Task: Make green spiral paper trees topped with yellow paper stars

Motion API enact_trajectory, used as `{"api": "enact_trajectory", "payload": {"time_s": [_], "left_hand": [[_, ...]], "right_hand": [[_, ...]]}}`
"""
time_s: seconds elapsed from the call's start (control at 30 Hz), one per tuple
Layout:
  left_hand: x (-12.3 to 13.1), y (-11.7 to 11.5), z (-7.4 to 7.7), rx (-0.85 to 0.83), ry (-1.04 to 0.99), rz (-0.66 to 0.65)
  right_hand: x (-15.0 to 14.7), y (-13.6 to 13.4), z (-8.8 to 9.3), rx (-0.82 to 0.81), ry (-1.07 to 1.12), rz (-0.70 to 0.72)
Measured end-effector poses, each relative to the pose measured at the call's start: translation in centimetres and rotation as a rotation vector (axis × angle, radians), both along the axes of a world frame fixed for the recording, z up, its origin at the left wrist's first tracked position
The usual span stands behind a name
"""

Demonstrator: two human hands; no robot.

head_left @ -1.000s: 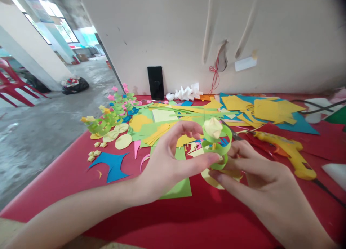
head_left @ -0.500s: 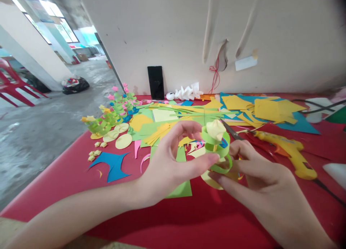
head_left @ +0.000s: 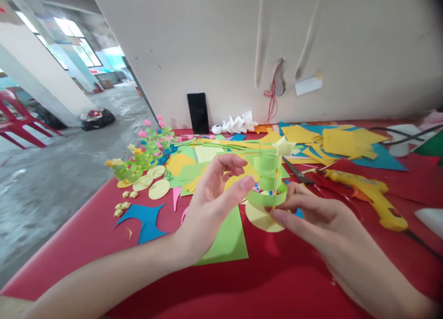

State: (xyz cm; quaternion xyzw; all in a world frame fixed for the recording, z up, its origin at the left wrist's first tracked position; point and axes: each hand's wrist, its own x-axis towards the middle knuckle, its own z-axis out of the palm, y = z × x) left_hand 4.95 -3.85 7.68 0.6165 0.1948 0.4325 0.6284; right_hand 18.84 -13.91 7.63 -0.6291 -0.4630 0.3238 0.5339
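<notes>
A small paper tree (head_left: 268, 180) stands upright between my hands: a green spiral strip, a pale yellow star (head_left: 284, 146) on top, a pale yellow disc (head_left: 258, 217) as its base. My right hand (head_left: 311, 215) pinches the base disc, thumb on the disc's right edge, fingers behind the lowest green ring. My left hand (head_left: 212, 194) is just left of the tree with its fingers curved and apart. Its thumb tip sits beside the lower green ring and grips nothing.
The red table (head_left: 277, 282) carries a green sheet (head_left: 226, 240), a blue scrap (head_left: 143, 217), pale discs (head_left: 159, 188), finished paper trees (head_left: 134, 164), scissors (head_left: 297, 171) and a yellow glue gun (head_left: 367, 194). Yellow and blue sheets (head_left: 339, 141) and a black phone (head_left: 198, 112) lie by the wall.
My left thumb has let go of the green spiral and drawn back to the left. The tree now stands taller and more upright, held by my right hand alone. The view tilted down slightly.
</notes>
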Motion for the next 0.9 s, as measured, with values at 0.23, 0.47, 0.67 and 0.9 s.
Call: {"api": "enact_trajectory", "payload": {"time_s": [0.23,0.47,0.67,0.9], "left_hand": [[-0.3,0.8,0.1,0.119,0.016,0.043],[-1.0,1.2,1.1,0.415,0.063,0.011],[-0.7,0.7,1.8,0.518,0.187,0.023],[-0.2,0.1,1.3,0.512,0.269,0.059]], "right_hand": [[0.2,0.1,-0.3,-0.076,-0.009,-0.018],[0.7,0.8,-0.5,-0.069,0.012,-0.050],[0.7,1.0,-1.1,-0.025,0.094,-0.007],[1.0,0.8,-2.0,0.035,0.038,-0.037]]}}
